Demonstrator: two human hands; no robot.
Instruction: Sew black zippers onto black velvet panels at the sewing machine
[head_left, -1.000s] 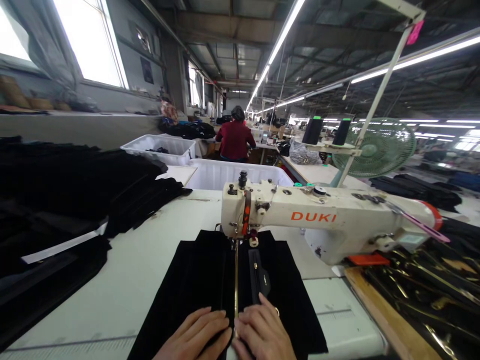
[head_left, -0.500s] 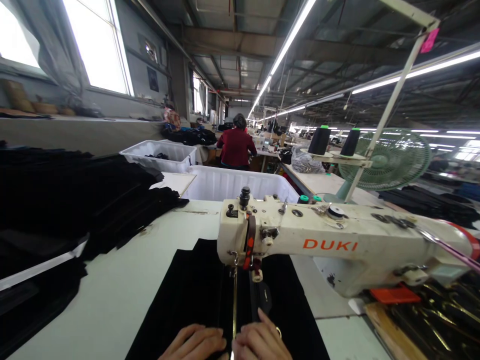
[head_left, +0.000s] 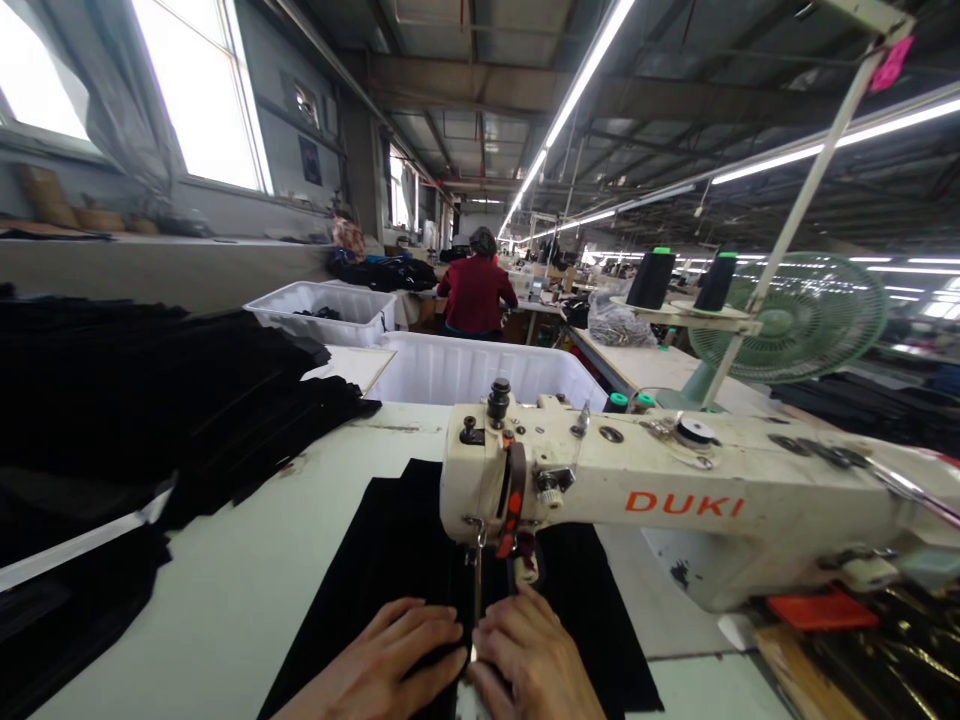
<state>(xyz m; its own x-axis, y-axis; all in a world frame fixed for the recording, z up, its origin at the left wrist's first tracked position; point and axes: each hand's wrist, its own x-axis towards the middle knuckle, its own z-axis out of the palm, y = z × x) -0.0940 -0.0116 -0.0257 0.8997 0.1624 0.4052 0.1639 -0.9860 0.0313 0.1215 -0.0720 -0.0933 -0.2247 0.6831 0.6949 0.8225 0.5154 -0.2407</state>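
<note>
A black fabric piece point(head_left: 367, 560) lies under the head of a white sewing machine point(head_left: 570, 490) marked DUKI. Down its middle runs a narrow gold strip point(head_left: 478, 590), which looks like a zipper, leading up to the presser foot area. My left hand point(head_left: 405, 645) rests on the fabric left of the strip, fingers stretched out and thumb apart. On the strip's right side, my right hand point(head_left: 529, 645) presses the fabric with slightly bent fingers, close below the machine head. The needle itself cannot be made out.
Stacked black fabric point(head_left: 150, 400) covers the left of the table. White plastic bins point(head_left: 480, 365) stand behind the machine. Thread cones point(head_left: 651, 280) and a green fan point(head_left: 802, 315) are at right. A person in a red top point(head_left: 476, 295) sits farther ahead, back turned.
Both hands and the black fabric have moved forward, towards the machine head. More of the hands now shows. The view has shifted slightly left.
</note>
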